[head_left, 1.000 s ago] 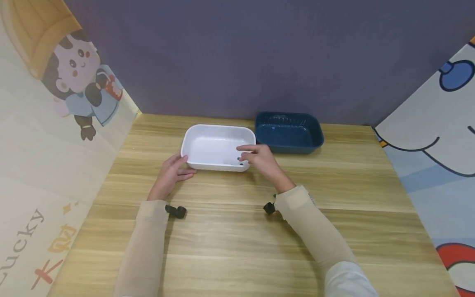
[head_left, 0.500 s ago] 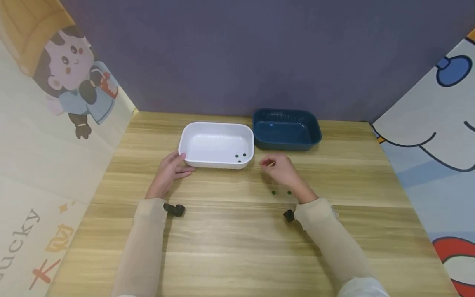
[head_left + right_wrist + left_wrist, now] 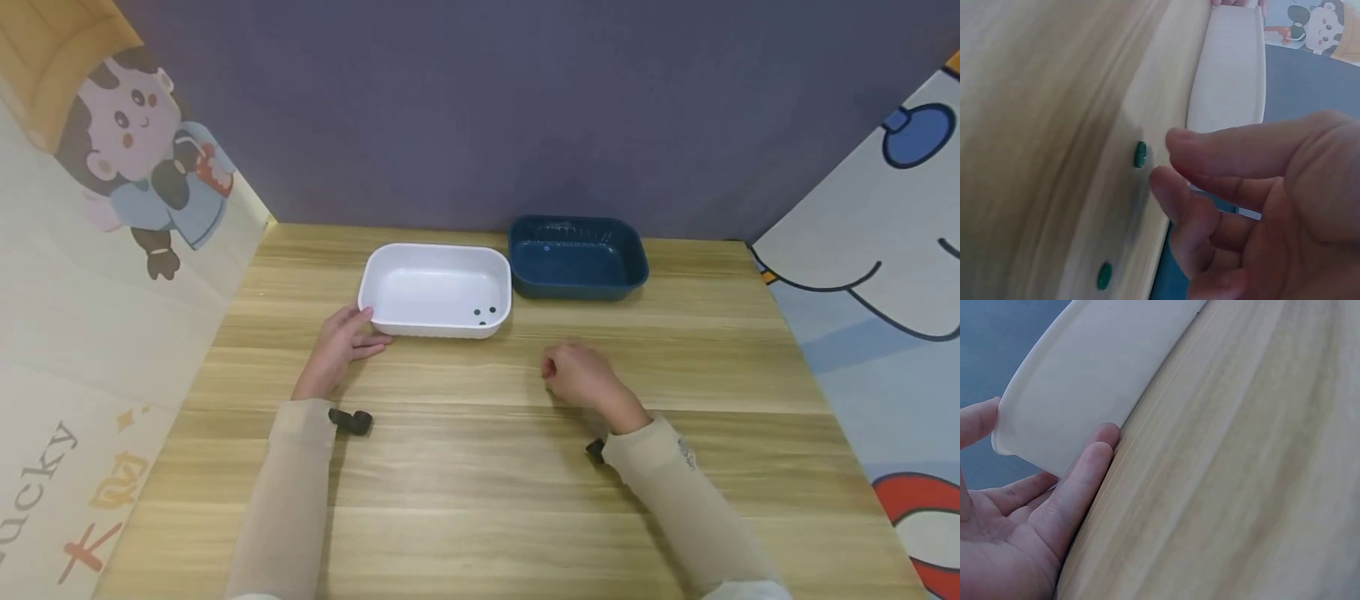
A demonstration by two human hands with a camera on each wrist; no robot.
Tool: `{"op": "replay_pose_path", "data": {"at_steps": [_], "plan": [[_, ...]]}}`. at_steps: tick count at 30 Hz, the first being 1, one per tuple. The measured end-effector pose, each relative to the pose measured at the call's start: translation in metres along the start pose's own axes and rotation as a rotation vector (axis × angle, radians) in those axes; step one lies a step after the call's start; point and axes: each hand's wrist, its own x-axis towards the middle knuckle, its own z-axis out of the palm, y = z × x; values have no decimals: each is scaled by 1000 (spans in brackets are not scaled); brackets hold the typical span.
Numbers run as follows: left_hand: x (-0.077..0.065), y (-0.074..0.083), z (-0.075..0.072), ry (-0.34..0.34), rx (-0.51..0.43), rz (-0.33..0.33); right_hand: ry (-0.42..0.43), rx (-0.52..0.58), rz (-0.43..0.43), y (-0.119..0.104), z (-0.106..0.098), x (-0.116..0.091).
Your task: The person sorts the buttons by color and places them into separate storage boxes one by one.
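My left hand is at the near left corner of the white plastic basin. In the left wrist view one fingertip touches the rim, and the straight thumb lies against the wall by the table. My right hand is low over the table, right of the basin. Its thumb and index fingertip stand apart in the right wrist view, right beside a small green bead. Another green bead lies nearby; the head view hides both behind the hand. Inside the basin are three small dark beads.
A dark blue plastic basin stands right of the white one, close beside it, with a small blue spot inside. Behind both rises a grey-purple partition. Cartoon-printed panels flank the wooden table; a black wrist camera shows at the left sleeve.
My right hand has left the white basin's right end and come back and down over the green beads on the table. My left hand stays at the basin's corner.
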Motion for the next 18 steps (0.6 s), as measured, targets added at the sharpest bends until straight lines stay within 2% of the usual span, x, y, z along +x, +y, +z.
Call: {"op": "replay_pose_path", "data": {"at_steps": [4, 18], "plan": [[-1, 1, 0, -3, 1, 11, -16, -30, 16, 1, 3, -2], [-1, 0, -1, -10, 5, 8, 2, -14, 59, 6, 11, -3]]}}
